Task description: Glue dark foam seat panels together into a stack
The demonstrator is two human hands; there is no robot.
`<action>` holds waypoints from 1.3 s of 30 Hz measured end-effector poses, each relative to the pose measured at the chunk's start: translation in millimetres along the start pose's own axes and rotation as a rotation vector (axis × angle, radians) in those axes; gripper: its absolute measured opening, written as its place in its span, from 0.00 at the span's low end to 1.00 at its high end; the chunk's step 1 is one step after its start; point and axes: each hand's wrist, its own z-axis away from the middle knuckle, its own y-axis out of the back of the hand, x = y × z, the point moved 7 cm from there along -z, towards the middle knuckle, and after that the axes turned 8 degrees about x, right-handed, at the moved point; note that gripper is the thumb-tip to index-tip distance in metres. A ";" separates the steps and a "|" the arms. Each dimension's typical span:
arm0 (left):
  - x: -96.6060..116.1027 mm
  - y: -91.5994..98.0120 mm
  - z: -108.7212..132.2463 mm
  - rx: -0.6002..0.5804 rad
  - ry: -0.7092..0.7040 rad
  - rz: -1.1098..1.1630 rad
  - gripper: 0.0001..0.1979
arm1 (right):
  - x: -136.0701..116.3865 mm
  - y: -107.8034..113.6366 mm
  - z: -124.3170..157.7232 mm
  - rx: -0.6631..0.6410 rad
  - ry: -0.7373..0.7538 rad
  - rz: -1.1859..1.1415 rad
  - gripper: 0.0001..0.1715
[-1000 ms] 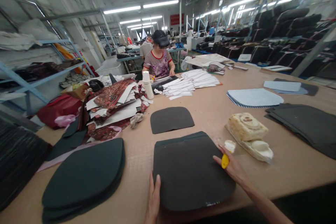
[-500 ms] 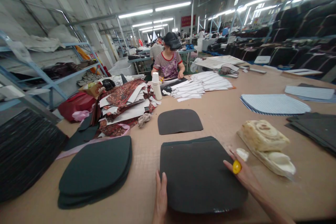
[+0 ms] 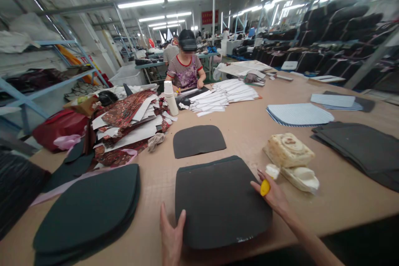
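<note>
In front of me lies a stack of dark grey panels [image 3: 222,203] with rounded corners, a dark green layer showing along its far edge. My left hand [image 3: 172,232] is open at the stack's left side, thumb at its edge and fingers spread apart. My right hand [image 3: 276,197] is closed round a small yellow-handled tool [image 3: 265,188] with a whitish end; its exact kind is unclear. The fingertips of that hand are over the stack's right edge. Beyond the stack lies a single dark grey panel [image 3: 199,140]. A stack of dark green panels [image 3: 87,208] is on the left.
A yellowish-white block-shaped container [image 3: 288,149] stands to the right, near striped pieces [image 3: 299,114] and dark sheets [image 3: 364,147]. Patterned scraps [image 3: 131,112] are heaped at the left beside a cream bottle [image 3: 171,100]. Across the table [image 3: 243,126] a person [image 3: 186,66] works by white strips [image 3: 230,93].
The view has swung right, so everything appears further left. My left thumb and fingers have spread wider at the stack's edge. My right hand keeps the yellow-handled tool by the right edge.
</note>
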 end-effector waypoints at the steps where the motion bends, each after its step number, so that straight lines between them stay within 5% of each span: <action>1: 10.1 4.8 -4.6 0.064 -0.099 -0.030 0.36 | -3.8 4.9 0.0 0.006 0.009 0.048 0.40; 5: 70.5 -8.2 -15.5 0.112 -0.536 -0.092 0.24 | -33.9 5.9 -4.0 0.020 0.159 0.141 0.34; 11: 129.5 -82.0 -19.4 -0.107 -0.860 -0.227 0.19 | -64.5 -28.4 -20.8 0.034 0.321 0.011 0.18; 16: 119.6 -111.8 -16.9 -0.177 -0.876 -0.438 0.21 | -55.1 -39.1 -38.4 0.000 0.374 0.081 0.14; 26: 111.9 -125.3 -14.5 -0.204 -0.972 -0.601 0.23 | -52.6 -39.4 -72.6 -0.286 0.438 0.264 0.14; 30: 110.8 -128.5 -16.1 -0.192 -0.994 -0.644 0.24 | -60.9 -36.8 -81.3 -0.303 0.437 0.291 0.13; 39: 110.9 -129.7 -16.1 -0.109 -1.121 -0.628 0.27 | -51.6 -21.9 -77.6 -0.188 0.098 -0.034 0.25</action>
